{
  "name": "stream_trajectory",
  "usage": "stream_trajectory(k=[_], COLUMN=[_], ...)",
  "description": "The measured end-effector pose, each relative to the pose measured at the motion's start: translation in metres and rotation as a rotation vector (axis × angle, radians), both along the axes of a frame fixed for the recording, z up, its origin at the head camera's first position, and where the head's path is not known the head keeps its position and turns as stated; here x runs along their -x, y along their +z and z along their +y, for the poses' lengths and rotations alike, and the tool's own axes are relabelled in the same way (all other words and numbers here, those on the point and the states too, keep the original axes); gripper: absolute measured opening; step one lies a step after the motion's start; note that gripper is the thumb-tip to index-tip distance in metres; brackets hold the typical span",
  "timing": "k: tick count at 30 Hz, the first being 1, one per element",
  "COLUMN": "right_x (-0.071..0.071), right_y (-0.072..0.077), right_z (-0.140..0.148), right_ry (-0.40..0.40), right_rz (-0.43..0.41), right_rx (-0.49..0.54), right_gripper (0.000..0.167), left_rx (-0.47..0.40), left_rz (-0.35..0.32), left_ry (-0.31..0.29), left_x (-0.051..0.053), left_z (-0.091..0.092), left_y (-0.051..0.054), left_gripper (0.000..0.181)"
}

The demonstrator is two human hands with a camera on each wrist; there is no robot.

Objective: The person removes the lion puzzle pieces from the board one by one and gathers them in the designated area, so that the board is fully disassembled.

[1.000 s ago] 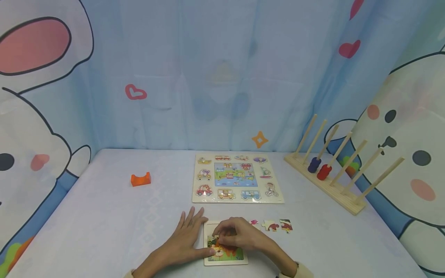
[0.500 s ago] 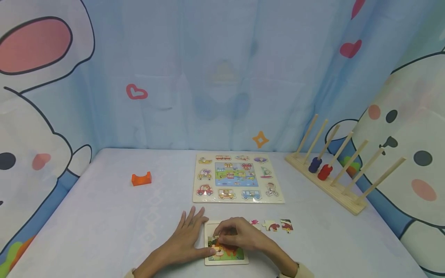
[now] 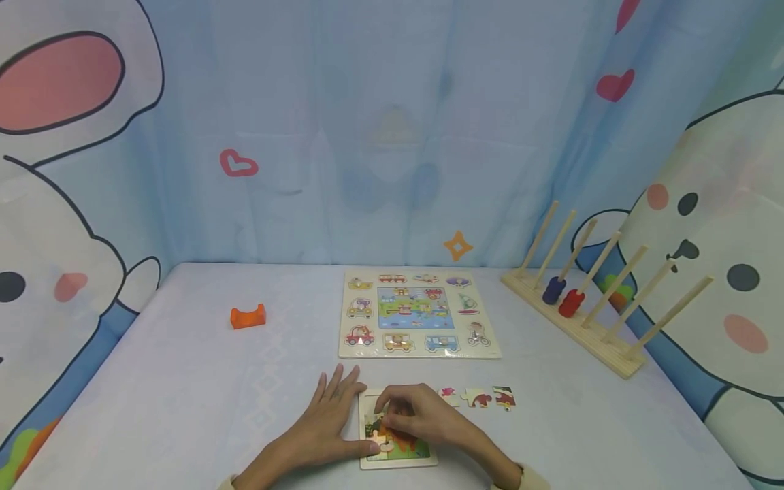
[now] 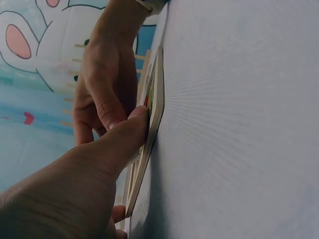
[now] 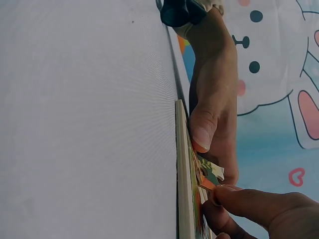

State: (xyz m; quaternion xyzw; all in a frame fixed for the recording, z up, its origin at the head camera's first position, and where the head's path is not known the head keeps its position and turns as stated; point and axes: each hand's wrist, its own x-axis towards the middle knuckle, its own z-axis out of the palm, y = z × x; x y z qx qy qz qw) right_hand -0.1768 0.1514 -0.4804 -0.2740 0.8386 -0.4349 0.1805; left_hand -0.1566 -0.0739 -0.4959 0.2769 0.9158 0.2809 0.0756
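Note:
A small wooden jigsaw board (image 3: 398, 465) with a colourful picture lies at the table's near side. My left hand (image 3: 324, 425) rests along its left edge, fingers spread and mostly straight, the thumb pressing on the lower left of the picture. Over the upper part of the board, my right hand (image 3: 422, 414) pinches an orange-edged puzzle piece (image 5: 207, 183) between thumb and fingers. Close beside it in the right wrist view, a green and cream puzzle piece (image 5: 212, 169) sticks up at a tilt. The right hand hides much of the picture in the head view.
Loose puzzle pieces (image 3: 476, 397) lie right of the board. Behind is a larger vehicle puzzle (image 3: 419, 348). A wooden peg rack (image 3: 588, 333) with blue and red beads stands at the right. An orange block (image 3: 248, 316) sits at the left. A curtain (image 3: 392, 136) hangs behind.
My right fingertips shift very slightly on the board, still pinching. The left hand stays in place, and the loose pieces have not moved.

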Motion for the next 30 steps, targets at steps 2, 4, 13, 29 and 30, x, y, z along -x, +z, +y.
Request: stream_trajectory(k=[2,4,13,29,30], right_x=[0.0,-0.0001,-0.0009,0.0051,0.0053], right_y=[-0.0005,-0.0006,0.0016,0.0,-0.0002], right_z=[-0.0004,-0.0006,-0.0022,0.0051,0.0052], right_ry=[-0.005,-0.009,-0.02,0.075,0.075], right_rz=[0.009,0.022,0.127,0.116,0.111], right_rx=[-0.01,-0.015,-0.058,-0.067,-0.068], right_gripper=[0.006,0.006,0.009,0.019,0.019], left_rx=[-0.001,-0.002,-0.005,-0.003,-0.003], left_rz=[0.0,0.0,0.014,-0.002,-0.002], left_ry=[0.001,0.001,-0.009,-0.009,-0.009], left_x=[0.0,0.0,0.0001,-0.0002,-0.0001], left_z=[0.0,-0.0001,-0.0011,-0.0011,-0.0011], left_y=[0.0,-0.0001,-0.001,0.0003,0.0], left_gripper=[0.089,0.089,0.088,0.088,0.089])
